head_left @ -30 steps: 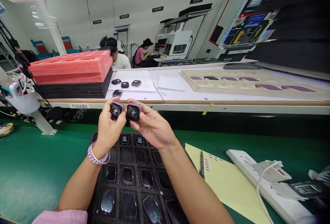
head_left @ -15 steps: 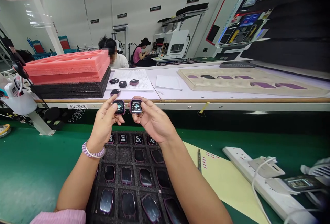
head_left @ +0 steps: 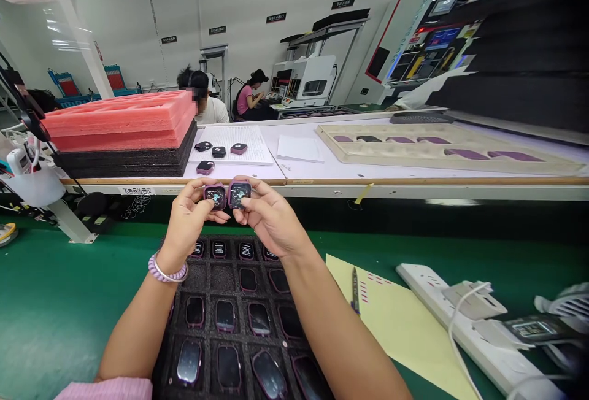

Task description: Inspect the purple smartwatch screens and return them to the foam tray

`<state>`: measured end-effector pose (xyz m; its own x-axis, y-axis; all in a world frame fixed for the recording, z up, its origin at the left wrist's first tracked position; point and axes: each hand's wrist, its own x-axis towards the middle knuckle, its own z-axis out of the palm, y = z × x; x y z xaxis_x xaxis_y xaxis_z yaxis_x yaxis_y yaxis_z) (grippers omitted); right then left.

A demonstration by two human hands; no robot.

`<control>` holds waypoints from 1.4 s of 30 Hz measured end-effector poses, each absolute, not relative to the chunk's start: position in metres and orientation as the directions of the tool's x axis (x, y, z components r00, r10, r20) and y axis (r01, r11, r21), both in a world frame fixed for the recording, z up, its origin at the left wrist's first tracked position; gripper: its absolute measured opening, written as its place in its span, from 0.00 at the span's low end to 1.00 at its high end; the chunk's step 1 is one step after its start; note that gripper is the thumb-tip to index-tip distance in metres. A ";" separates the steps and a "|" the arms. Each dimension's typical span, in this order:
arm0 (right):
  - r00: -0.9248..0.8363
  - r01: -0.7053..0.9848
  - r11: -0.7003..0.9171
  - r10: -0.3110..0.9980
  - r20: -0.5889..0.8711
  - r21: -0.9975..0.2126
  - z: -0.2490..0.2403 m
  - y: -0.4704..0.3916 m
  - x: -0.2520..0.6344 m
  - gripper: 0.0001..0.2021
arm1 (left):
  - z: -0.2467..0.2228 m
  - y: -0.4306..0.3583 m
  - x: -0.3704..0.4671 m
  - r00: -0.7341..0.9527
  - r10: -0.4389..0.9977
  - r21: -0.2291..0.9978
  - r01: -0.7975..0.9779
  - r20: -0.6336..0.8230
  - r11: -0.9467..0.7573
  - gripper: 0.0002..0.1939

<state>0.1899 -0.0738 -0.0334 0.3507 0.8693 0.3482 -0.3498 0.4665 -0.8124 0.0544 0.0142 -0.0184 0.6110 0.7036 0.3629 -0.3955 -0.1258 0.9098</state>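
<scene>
My left hand [head_left: 191,213] grips a purple-framed smartwatch [head_left: 215,196] between thumb and fingers, its screen lit with a dial. In my right hand [head_left: 271,216] is a second smartwatch [head_left: 240,194], also lit, its thumb resting on the lower right of the screen. The two watches are side by side, facing me, almost touching. Below them lies a black foam tray [head_left: 223,278] with rows of watch bodies; two visible pockets in its second row hold nothing. Several watches in the tray's top row show lit white text. My right forearm hides part of the tray.
Beyond my hands runs a shelf edge [head_left: 322,191] with several watch bodies on a printed sheet [head_left: 253,136]. Red foam [head_left: 119,121] is stacked at left. A beige tray [head_left: 350,156], yellow paper [head_left: 386,326], pen [head_left: 354,289] and power strip [head_left: 442,308] lie right. Two people sit behind.
Both watches have come down slightly and closer together. The right thumb has shifted onto its watch's screen. At the back right, something pale now shows beside the dark cover.
</scene>
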 end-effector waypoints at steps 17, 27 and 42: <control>0.393 -0.298 0.469 0.854 0.341 -0.831 -0.036 -0.073 0.189 0.25 | -0.023 0.015 0.057 0.610 0.688 0.901 -0.404 0.393 -0.157 0.20; 0.387 -0.268 0.471 0.852 0.354 -0.840 -0.035 -0.075 0.189 0.26 | -0.021 0.014 0.056 0.629 0.677 0.899 -0.421 0.382 -0.116 0.24; 0.449 -0.325 0.526 0.817 0.361 -0.786 -0.036 -0.069 0.188 0.22 | -0.023 0.012 0.058 0.646 0.686 0.899 -0.437 0.335 -0.028 0.23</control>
